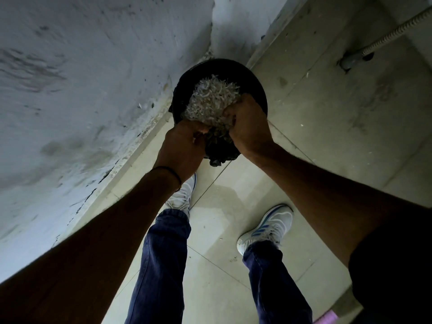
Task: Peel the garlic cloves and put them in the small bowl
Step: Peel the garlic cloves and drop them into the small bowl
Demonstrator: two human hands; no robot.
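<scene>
Garlic skins (211, 101): pale papery heap, over the mouth of a black bin (256, 81), between your two hands. Whether the heap rests in the bin or is held above it cannot be told.

Left hand (184, 146): at the heap's near side, fingers curled into the skins, gripping them. A thin dark band (169, 171) circles your wrist.

Right hand (247, 127): against the heap's right side, back of the hand up. Its fingers are buried in the skins, so its grip cannot be told.

Bin: round, lined with a black bag (219, 157), standing at the far edge of the floor (311, 141), against the wall (93, 66).

Floor: pale tiles, a few white scraps scattered near the bin. Your white shoes, left (182, 195) and right (266, 225), stand on it below blue jeans (161, 265).

Hose (395, 31): ribbed, at the floor's far right corner.
</scene>
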